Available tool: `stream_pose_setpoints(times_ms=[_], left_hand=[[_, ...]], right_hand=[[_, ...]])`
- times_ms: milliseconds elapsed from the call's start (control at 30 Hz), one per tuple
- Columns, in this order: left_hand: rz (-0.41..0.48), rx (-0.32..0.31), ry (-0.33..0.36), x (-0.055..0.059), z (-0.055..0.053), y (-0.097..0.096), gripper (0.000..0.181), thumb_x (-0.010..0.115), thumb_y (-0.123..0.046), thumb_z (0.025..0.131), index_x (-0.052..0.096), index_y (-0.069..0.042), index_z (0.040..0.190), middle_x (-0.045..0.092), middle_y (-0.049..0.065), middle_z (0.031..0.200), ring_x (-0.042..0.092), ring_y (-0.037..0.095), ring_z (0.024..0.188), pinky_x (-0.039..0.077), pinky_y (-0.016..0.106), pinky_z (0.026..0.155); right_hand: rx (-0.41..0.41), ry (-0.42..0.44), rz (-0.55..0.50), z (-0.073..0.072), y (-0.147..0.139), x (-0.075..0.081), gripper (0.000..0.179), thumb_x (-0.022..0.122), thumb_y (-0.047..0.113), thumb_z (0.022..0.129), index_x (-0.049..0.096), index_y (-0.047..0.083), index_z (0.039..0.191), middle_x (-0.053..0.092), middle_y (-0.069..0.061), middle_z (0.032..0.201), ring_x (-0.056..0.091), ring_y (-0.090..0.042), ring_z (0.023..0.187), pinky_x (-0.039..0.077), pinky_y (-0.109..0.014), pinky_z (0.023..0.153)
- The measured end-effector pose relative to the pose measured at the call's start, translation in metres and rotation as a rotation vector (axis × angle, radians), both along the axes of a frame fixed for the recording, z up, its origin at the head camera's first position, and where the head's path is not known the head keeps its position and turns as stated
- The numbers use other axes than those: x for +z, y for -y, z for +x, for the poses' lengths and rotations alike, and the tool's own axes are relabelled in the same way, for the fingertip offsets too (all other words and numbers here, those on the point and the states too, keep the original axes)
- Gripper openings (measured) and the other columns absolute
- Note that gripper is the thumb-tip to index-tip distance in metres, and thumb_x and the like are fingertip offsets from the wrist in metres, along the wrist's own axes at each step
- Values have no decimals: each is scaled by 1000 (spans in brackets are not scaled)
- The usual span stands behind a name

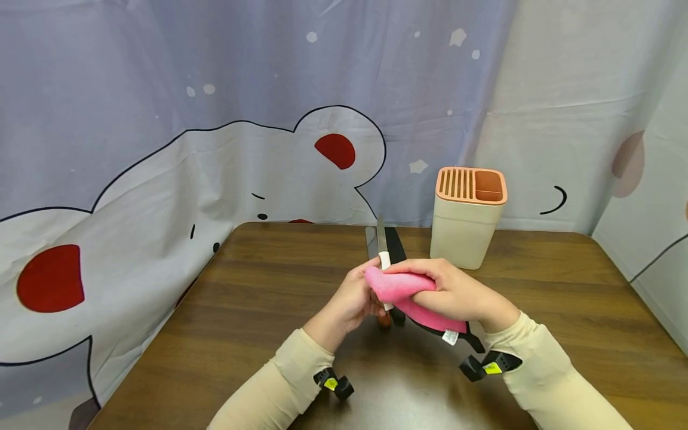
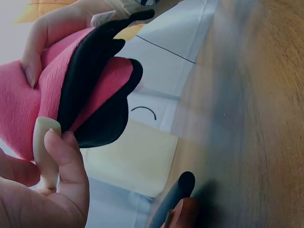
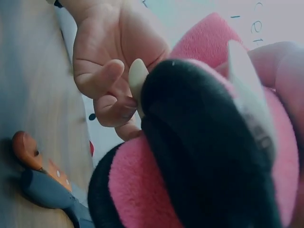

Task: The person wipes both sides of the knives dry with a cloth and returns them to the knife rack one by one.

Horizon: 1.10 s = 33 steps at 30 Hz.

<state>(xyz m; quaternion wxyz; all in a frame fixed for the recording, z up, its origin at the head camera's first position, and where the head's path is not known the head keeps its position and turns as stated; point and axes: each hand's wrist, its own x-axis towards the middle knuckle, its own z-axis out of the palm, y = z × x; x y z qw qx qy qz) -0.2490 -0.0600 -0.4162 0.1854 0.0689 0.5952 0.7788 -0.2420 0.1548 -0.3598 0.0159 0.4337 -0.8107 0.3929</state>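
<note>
My left hand (image 1: 348,300) holds a knife by its white handle (image 1: 384,261), its narrow blade pointing toward the back of the table. In the left wrist view, the thumb and fingers pinch that handle (image 2: 46,149). My right hand (image 1: 457,291) grips a folded pink cloth (image 1: 400,288) with black edging and a white tag, against the side of the handle. Below the hands, a knife with a wooden handle (image 3: 31,151) and a black kitchen tool (image 3: 45,190) lie side by side on the table, partly hidden.
At the back right stands a cream knife holder (image 1: 463,233) with an orange slotted top. The brown wooden table (image 1: 279,269) reaches back to a patterned curtain (image 1: 242,167). Both wrists carry small black cameras.
</note>
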Motion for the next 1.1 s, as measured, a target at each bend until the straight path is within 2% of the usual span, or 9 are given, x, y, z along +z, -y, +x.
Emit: stream_pose_setpoints(times_ms=[133, 233, 333, 433, 600, 700, 833, 1000, 1100], left_hand=[[28, 4, 20, 0, -2, 1, 59, 43, -12, 106, 29, -12, 162, 62, -1, 80, 54, 9, 46, 49, 21, 47], [32, 2, 18, 1, -2, 1, 56, 44, -13, 107, 32, -13, 162, 63, -1, 82, 55, 9, 48, 49, 22, 47], [13, -7, 9, 2, -1, 0, 53, 44, -14, 107, 37, -16, 159, 64, -1, 76, 59, 10, 53, 50, 22, 47], [-10, -24, -5, 3, 1, -1, 48, 43, -18, 110, 42, -21, 157, 65, 0, 79, 65, 11, 59, 50, 21, 47], [-14, -51, -30, 1, 6, -5, 46, 43, -19, 110, 42, -21, 157, 68, 1, 87, 69, 13, 64, 51, 22, 46], [-16, -34, -43, -1, 7, -6, 40, 44, -13, 107, 49, -10, 147, 68, 1, 79, 68, 13, 62, 51, 22, 46], [-35, 15, -33, -3, 6, -6, 38, 45, -5, 101, 52, -5, 138, 67, 1, 71, 65, 12, 59, 50, 22, 46], [-9, 43, -11, -1, 4, -5, 56, 45, -7, 103, 37, -11, 159, 61, 0, 68, 57, 10, 52, 51, 21, 47], [17, 62, -1, 1, 3, -4, 62, 45, -9, 104, 28, -13, 163, 62, 1, 83, 55, 9, 49, 52, 21, 47]], right_hand=[[80, 64, -4, 0, -2, 1, 56, 57, -6, 86, 66, 23, 133, 72, 5, 115, 64, -12, 94, 56, -26, 77], [90, 72, -36, -1, -5, 3, 56, 57, -8, 86, 66, 21, 133, 72, 4, 116, 65, -11, 95, 56, -26, 78], [19, 46, -108, -3, -10, 5, 57, 58, -9, 85, 66, 19, 134, 72, 1, 120, 64, -11, 97, 56, -25, 79], [-114, 2, -164, -6, -12, 5, 58, 60, -9, 84, 66, 20, 135, 71, -1, 122, 63, -10, 97, 55, -23, 79], [-248, -149, -110, -10, -6, -2, 58, 62, -5, 83, 66, 20, 135, 72, -2, 124, 62, -12, 98, 52, -25, 83], [-215, -246, -47, -9, -1, -7, 55, 65, -2, 83, 67, 18, 134, 73, -4, 126, 66, -16, 103, 54, -32, 87], [-158, -301, 0, -5, 4, -9, 52, 69, 2, 84, 67, 16, 134, 73, -4, 126, 69, -20, 107, 55, -38, 90], [-122, -245, 24, -1, 5, -5, 49, 68, 3, 84, 69, 16, 131, 75, 0, 120, 68, -13, 101, 56, -33, 88], [-79, -186, 35, 1, 4, -3, 49, 65, 0, 84, 68, 17, 130, 74, 2, 118, 66, -10, 97, 56, -29, 85]])
